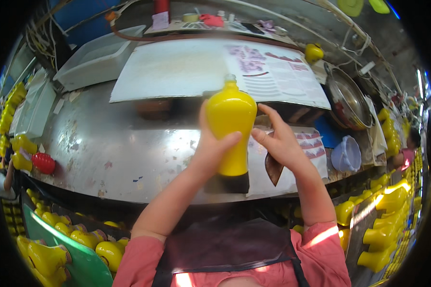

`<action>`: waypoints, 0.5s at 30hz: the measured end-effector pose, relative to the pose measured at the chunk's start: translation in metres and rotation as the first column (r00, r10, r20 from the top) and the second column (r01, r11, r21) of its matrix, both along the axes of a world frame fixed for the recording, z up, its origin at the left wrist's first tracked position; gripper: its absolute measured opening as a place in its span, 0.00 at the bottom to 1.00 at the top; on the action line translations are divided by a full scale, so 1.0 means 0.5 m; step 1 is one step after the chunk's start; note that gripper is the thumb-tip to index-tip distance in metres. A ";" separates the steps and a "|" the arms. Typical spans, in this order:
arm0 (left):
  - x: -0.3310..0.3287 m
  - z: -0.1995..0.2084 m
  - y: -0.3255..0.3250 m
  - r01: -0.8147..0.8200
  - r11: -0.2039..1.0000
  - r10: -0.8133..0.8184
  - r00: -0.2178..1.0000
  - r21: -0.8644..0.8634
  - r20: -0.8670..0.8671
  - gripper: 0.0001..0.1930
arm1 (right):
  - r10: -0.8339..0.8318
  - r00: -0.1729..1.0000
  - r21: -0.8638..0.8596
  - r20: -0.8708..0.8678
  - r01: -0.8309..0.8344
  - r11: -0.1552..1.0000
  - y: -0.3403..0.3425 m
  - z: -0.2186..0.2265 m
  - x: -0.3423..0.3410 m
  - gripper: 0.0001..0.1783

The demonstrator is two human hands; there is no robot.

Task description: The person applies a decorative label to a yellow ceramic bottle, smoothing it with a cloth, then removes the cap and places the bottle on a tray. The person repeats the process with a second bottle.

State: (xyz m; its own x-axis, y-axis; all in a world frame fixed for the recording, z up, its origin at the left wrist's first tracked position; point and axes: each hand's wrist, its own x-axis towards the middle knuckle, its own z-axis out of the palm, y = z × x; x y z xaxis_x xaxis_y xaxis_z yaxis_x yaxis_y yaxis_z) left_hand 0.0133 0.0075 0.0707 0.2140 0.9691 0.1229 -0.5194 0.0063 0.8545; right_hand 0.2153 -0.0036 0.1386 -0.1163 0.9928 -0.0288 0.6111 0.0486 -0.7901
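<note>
A glossy yellow bottle point(232, 115) with a pale narrow neck and a black base stands upright above the near middle of the bench. My left hand point(213, 138) is closed around its left side, with the thumb across the front. At the bottle's right side is my right hand point(277, 138), its index finger and thumb reaching to the edge. A dark brown, flat, pointed piece point(274, 170) sticks out below the right palm, seemingly gripped by the other fingers, which are hidden. Beneath that hand lies a sheet with printed purple decals point(313, 143).
A white board point(177, 62) bearing decal sheets point(282, 71) spans the back. A white tub point(98, 57) stands back left; a metal basin point(349, 98) and lilac bucket point(346, 154) are at right. Racks of yellow bottles point(84, 237) flank me. A red object point(43, 163) sits far left.
</note>
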 end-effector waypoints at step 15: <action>0.010 -0.130 0.008 -0.124 0.985 0.169 0.854 0.123 -0.492 0.43 | -0.028 0.992 0.116 0.124 0.013 0.993 -0.037 -0.120 -0.058 0.52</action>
